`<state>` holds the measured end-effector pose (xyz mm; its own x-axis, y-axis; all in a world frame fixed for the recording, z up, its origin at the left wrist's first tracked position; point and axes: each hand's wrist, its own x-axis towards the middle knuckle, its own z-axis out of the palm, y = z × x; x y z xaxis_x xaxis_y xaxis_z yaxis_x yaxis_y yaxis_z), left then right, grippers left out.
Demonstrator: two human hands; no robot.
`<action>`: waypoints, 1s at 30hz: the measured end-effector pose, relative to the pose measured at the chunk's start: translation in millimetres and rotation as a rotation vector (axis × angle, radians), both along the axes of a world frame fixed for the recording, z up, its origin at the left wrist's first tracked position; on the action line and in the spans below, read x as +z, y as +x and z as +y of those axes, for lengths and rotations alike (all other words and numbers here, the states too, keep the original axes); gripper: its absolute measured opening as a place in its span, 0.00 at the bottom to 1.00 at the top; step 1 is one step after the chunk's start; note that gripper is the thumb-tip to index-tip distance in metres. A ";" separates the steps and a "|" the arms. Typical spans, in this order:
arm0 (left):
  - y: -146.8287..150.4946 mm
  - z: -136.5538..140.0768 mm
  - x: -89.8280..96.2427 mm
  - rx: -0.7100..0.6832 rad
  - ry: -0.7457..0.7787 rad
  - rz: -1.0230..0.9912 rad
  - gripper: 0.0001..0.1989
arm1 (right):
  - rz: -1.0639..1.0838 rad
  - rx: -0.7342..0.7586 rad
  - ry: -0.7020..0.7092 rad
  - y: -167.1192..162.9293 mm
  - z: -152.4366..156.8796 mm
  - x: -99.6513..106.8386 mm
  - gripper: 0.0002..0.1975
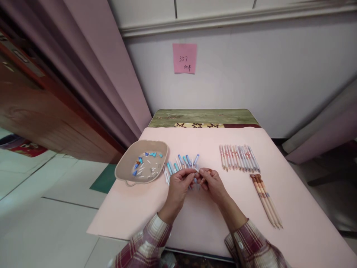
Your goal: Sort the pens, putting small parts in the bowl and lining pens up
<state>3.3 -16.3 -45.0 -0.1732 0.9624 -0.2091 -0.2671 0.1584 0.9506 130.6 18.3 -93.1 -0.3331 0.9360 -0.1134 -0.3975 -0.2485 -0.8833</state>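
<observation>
Pinching apparently a white piece (196,170) between left hand (180,183) and right hand (212,183); could drop it among pen parts (176,166) just beyond through slack grip.

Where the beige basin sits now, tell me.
In the head view, the beige basin sits at the left side of the pink table cover, beside the blue and white sticks near the left hand.

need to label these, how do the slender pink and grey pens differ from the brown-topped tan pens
The slender pink and grey pens look shorter than the brown-topped tan pens. The tan pens number three; the pink and grey pens are more numerous. Both sets lie in neat rows.
</observation>
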 end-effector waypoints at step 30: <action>-1.1 -4.5 -6.7 -0.316 -0.250 -0.219 0.13 | 0.161 -0.036 -0.148 6.8 10.6 5.2 0.17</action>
